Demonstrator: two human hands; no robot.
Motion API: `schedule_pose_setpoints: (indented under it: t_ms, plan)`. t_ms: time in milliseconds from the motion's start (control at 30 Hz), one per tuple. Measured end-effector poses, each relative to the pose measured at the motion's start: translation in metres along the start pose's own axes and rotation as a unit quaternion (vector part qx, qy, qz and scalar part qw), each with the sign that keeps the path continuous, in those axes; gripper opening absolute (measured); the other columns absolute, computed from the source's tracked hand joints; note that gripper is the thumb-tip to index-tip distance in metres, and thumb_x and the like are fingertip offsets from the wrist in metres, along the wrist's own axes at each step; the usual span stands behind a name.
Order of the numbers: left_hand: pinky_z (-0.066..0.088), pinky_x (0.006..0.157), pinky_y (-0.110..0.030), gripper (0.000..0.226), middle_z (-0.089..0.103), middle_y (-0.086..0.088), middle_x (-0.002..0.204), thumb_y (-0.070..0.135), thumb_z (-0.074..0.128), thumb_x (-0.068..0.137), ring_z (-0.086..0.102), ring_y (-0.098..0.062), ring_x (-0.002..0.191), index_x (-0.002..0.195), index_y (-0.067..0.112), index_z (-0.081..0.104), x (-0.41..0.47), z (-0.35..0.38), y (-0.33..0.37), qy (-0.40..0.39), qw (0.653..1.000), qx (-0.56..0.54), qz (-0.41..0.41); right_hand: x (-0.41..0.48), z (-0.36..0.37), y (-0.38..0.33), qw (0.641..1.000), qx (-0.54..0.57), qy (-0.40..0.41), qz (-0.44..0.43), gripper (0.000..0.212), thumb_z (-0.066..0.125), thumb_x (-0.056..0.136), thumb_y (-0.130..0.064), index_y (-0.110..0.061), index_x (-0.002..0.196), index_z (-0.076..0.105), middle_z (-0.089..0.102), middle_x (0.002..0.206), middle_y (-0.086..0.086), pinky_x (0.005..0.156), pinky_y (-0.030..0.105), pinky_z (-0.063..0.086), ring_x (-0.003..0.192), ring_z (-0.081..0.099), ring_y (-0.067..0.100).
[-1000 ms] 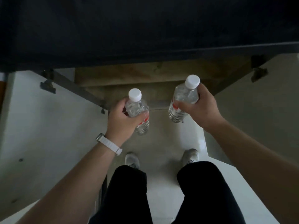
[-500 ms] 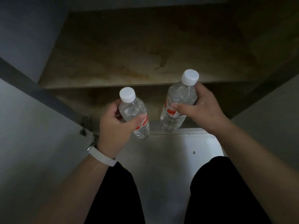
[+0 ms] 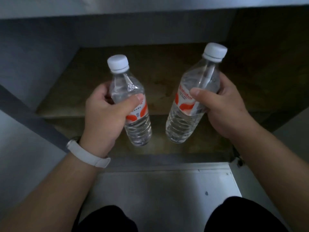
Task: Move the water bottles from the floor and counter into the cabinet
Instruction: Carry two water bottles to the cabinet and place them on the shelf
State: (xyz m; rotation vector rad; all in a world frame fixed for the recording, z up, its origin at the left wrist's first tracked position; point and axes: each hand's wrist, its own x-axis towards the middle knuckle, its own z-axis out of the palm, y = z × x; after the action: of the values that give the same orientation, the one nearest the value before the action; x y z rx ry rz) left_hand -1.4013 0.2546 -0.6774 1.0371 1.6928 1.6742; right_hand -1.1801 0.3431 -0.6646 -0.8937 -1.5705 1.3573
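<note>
Two clear water bottles with white caps and red-and-white labels are held in the air in front of an open cabinet. My left hand grips the left bottle around its middle. My right hand grips the right bottle, which leans to the right. Both bottles hang over the cabinet's wooden shelf, with a lower wooden level below their bases. They touch no surface.
An open grey cabinet door stands at the left and another door at the right. The white floor lies below the cabinet. My dark-trousered legs sit at the bottom edge. A white wristband circles my left wrist.
I have dropped lower and closer to the cabinet; its inside now fills the view. Both bottles have moved forward over the wooden shelf, still gripped in the same hands.
</note>
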Motion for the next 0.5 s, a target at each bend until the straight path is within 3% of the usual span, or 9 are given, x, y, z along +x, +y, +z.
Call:
schedule_pose_setpoints:
  t_ms: [233, 333, 500]
  plan:
    - [0.057, 0.076, -0.027, 0.040, 0.075, 0.014, 0.100, 0.024, 0.084, 0.076, 0.073, -0.004, 0.091, 0.112, 0.029, 0.068, 0.041, 0.005, 0.022, 0.006, 0.999, 0.026, 0.020, 0.041, 0.000, -0.007, 1.000, 0.023, 0.010, -0.010, 0.041, 0.079, 0.078, -0.021, -0.033, 0.112, 0.060, 0.072, 0.108, -0.007, 0.095, 0.046, 0.053, 0.102, 0.070, 0.015]
    - [0.056, 0.075, -0.026, 0.039, 0.075, 0.014, 0.099, 0.025, 0.084, 0.076, 0.073, -0.002, 0.089, 0.111, 0.029, 0.068, 0.053, 0.008, 0.026, 0.017, 0.999, 0.019, 0.023, 0.057, 0.002, -0.007, 0.999, 0.018, 0.030, -0.009, 0.047, 0.082, 0.072, -0.029, -0.034, 0.113, 0.061, 0.072, 0.108, -0.009, 0.096, 0.048, 0.052, 0.102, 0.070, 0.015]
    - [0.055, 0.076, -0.023, 0.038, 0.074, 0.015, 0.100, 0.028, 0.084, 0.077, 0.071, 0.001, 0.089, 0.110, 0.031, 0.067, 0.069, 0.014, 0.030, 0.033, 0.998, 0.026, 0.041, 0.077, 0.004, -0.008, 0.998, -0.016, 0.063, -0.005, 0.045, 0.080, 0.079, -0.027, -0.033, 0.118, 0.059, 0.069, 0.112, -0.010, 0.094, 0.042, 0.053, 0.103, 0.068, 0.012]
